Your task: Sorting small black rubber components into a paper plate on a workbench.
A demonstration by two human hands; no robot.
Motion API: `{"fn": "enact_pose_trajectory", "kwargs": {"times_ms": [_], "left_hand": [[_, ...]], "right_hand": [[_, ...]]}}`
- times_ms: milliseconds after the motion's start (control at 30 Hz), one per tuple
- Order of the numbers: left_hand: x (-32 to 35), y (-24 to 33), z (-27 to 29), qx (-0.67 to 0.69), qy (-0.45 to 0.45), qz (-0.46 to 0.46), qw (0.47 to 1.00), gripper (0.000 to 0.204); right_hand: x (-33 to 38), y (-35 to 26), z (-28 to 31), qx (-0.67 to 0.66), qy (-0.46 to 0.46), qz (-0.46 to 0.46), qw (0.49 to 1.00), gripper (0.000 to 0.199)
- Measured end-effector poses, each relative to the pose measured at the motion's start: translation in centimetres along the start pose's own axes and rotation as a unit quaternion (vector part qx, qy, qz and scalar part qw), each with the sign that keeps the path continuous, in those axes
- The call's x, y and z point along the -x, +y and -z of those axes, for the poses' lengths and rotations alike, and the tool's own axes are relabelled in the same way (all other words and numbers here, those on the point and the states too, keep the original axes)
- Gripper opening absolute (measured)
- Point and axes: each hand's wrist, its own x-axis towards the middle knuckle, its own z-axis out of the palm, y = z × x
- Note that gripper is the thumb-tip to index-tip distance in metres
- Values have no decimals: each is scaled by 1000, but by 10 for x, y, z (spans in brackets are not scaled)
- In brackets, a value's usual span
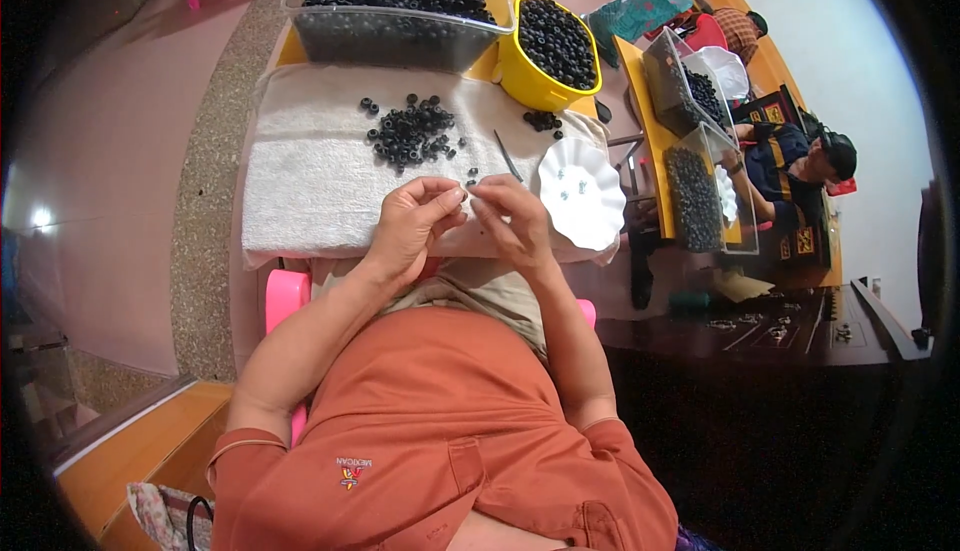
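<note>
My left hand (pixel 420 221) is closed, thumb and forefinger pinching a small dark piece (pixel 463 196), mostly covered by the fingertips. Right beside it, my right hand (pixel 515 219) is closed in a pinch too; what its fingertips hold is hidden. Both hands hover over the near edge of a white towel (pixel 300 171). Beyond them on the towel lies a loose pile of small black ring-like parts (pixel 410 134), a few strayed toward my fingers. A thin dark rod-like tool (pixel 509 157) lies between the pile and a white scalloped plate (pixel 600 219), which holds several tiny pale greenish pieces.
A clear bin (pixel 390 39) and a yellow tub (pixel 545 89), both full of black parts, stand along the far side. More small black parts (pixel 542 121) lie by the tub. At right, a co-worker (pixel 790 166) sits at another table with clear bins (pixel 700 191).
</note>
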Motion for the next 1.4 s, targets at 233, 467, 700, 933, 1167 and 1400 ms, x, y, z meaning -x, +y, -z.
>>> {"fn": "enact_pose_trajectory", "kwargs": {"times_ms": [233, 467, 700, 933, 1167, 1400], "left_hand": [[-4, -1, 3, -7, 13, -10, 1000, 10], [-6, -1, 6, -3, 14, -8, 1000, 10], [-6, -1, 5, 2, 17, -5, 1000, 10], [-5, 0, 6, -1, 18, 4, 1000, 10], [-5, 0, 4, -11, 19, -1, 1000, 10], [-4, 0, 4, -21, 25, 5, 999, 11]], "right_hand": [[-24, 36, 16, 248, -7, -3, 969, 15], [-42, 31, 11, 316, -70, -38, 946, 13], [-44, 39, 11, 318, -89, -4, 944, 11], [-47, 32, 12, 330, -115, 34, 936, 12], [-53, 30, 17, 299, -151, 9, 942, 11], [-48, 32, 19, 212, -127, -48, 968, 12]]}}
